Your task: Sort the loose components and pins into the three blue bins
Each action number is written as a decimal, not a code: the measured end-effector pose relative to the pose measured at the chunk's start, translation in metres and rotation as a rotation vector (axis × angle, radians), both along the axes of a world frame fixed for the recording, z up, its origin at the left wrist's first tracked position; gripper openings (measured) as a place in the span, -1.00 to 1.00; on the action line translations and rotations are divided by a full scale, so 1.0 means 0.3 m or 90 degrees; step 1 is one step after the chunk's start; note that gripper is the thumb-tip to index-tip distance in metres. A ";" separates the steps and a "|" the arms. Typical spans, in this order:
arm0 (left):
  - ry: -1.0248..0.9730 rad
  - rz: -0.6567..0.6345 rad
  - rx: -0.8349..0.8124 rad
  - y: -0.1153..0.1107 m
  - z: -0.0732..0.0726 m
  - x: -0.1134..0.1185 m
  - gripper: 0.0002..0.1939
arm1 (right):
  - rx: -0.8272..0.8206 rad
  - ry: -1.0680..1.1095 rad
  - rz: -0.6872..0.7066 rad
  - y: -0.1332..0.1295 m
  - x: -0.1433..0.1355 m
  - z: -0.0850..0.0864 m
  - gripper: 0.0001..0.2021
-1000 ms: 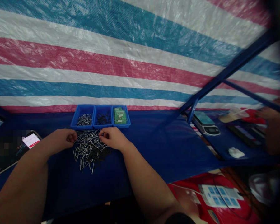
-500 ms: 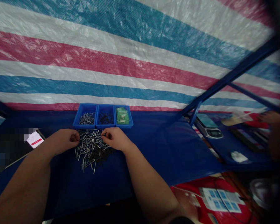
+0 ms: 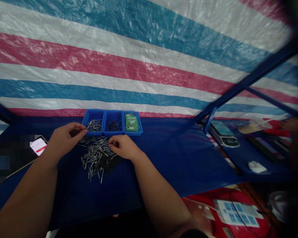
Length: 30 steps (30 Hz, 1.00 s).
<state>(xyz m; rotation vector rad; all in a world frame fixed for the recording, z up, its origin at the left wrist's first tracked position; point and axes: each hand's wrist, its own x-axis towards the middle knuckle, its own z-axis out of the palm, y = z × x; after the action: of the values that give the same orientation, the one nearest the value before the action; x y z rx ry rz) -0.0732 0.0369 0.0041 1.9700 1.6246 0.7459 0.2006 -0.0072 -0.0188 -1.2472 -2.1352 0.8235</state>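
A loose pile of thin silver metal pins [image 3: 95,148], with darker pieces [image 3: 110,162] on its right side, lies on the blue table. My left hand [image 3: 68,137] is at the front left corner of the left blue bin [image 3: 93,134], thumb and fingertips close together. Whatever they hold is too small to make out. At the pile's right edge, my right hand [image 3: 125,147] has its fingers curled in a pinch, their contents hidden. Similar silver pins [image 3: 94,125] fill part of the left bin. Dark pieces [image 3: 113,125] lie in the middle bin [image 3: 113,134].
Green packets [image 3: 131,122] sit in the right bin [image 3: 137,133]. A phone [image 3: 38,145] with a lit screen lies at left. Beyond a blue frame post [image 3: 210,119] are a digital scale [image 3: 224,135] and another person's hand [image 3: 294,125]. Striped sheeting [image 3: 139,72] hangs behind.
My left hand has moved up and away from the pile's left edge to the left bin's corner. My right hand stays at the pile, nearly unmoved.
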 end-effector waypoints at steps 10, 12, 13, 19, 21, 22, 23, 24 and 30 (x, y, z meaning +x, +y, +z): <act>0.180 -0.135 -0.168 0.025 -0.016 -0.083 -0.60 | -0.009 -0.007 0.003 0.002 0.000 -0.002 -0.92; 0.188 -0.159 -0.217 0.035 -0.038 -0.110 -0.60 | -0.015 -0.009 0.003 0.003 0.000 -0.003 -0.92; 0.193 -0.163 -0.225 0.040 -0.049 -0.119 -0.60 | -0.015 -0.010 0.002 0.003 0.000 -0.003 -0.92; 0.235 -0.163 -0.209 0.049 -0.070 -0.123 -0.66 | -0.012 -0.019 0.004 0.001 0.000 0.005 -0.91; 0.246 -0.170 -0.217 0.048 -0.069 -0.119 -0.68 | -0.011 -0.020 0.003 0.001 0.001 0.004 -0.91; 0.250 -0.174 -0.219 0.048 -0.069 -0.118 -0.69 | -0.009 -0.019 0.004 0.001 0.001 0.003 -0.92; 0.252 -0.179 -0.219 0.046 -0.071 -0.117 -0.69 | -0.006 -0.017 0.004 0.001 0.001 0.001 -0.92; 0.254 -0.185 -0.220 0.044 -0.072 -0.117 -0.70 | -0.004 -0.015 0.004 0.001 0.001 0.000 -0.91; 0.147 -0.298 -0.272 0.000 -0.022 -0.100 -0.64 | -0.014 -0.024 0.002 0.001 -0.002 -0.002 -0.91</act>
<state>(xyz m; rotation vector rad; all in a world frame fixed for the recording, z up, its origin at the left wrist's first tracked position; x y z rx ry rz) -0.1031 0.0369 -0.0026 2.0404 1.2264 -0.0092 0.2001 -0.0070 -0.0193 -1.2799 -2.1635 0.8341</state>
